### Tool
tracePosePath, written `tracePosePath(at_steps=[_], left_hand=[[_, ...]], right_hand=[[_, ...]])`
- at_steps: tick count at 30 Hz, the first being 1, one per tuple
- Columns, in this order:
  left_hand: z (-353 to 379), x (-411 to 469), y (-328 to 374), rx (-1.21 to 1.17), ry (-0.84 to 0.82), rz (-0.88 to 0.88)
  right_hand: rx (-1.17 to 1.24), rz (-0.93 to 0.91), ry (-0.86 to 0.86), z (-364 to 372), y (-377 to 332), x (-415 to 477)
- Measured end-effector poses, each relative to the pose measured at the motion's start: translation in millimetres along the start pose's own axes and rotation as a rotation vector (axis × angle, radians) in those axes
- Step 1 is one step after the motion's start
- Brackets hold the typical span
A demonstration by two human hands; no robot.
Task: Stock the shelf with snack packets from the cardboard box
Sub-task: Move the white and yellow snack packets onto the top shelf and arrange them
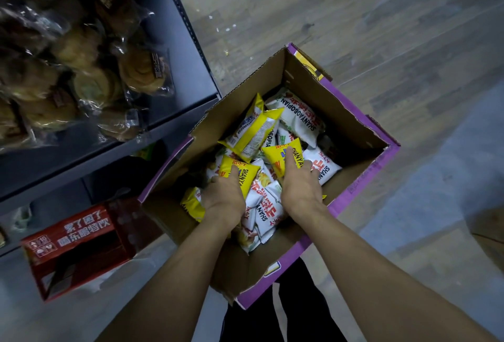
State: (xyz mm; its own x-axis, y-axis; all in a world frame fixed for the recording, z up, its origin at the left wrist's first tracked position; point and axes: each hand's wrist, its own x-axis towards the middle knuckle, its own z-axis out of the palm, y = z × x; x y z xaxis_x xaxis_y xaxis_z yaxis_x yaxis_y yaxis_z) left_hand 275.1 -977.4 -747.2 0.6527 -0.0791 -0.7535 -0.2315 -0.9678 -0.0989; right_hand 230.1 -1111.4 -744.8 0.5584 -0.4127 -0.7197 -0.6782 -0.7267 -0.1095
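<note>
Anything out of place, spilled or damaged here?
Small pale scraps litter the floor beyond the cardboard box, whose flap edges are ragged. The snack packets lie jumbled inside.

packets [272, 156] in box [354, 128] — shelf [174, 112] left, carton [79, 243] beneath

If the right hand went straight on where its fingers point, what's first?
The yellow packet the right hand grips is first. Past it, white packets in the cardboard box, probably; depth is unclear.
</note>
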Motion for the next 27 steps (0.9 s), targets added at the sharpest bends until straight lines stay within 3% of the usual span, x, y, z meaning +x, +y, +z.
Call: tracePosePath(at_steps=[11,19,27], left_hand=[[-45.3,-62.9,-15.7,-0.304,0.058,-0.020],[-77.4,-159.8,-6.7,-0.475,0.337,-0.052],[-105.8,-244.1,-18.8,-0.593,0.541,-0.094]], right_hand=[[0.243,-0.134,0.264,-44.4,-14.4,-75.1],[0.150,-0.145,0.291,-99.8,2.2,-138.6],[0.189,-0.272,0.405,-145.3,6.8,-215.1]])
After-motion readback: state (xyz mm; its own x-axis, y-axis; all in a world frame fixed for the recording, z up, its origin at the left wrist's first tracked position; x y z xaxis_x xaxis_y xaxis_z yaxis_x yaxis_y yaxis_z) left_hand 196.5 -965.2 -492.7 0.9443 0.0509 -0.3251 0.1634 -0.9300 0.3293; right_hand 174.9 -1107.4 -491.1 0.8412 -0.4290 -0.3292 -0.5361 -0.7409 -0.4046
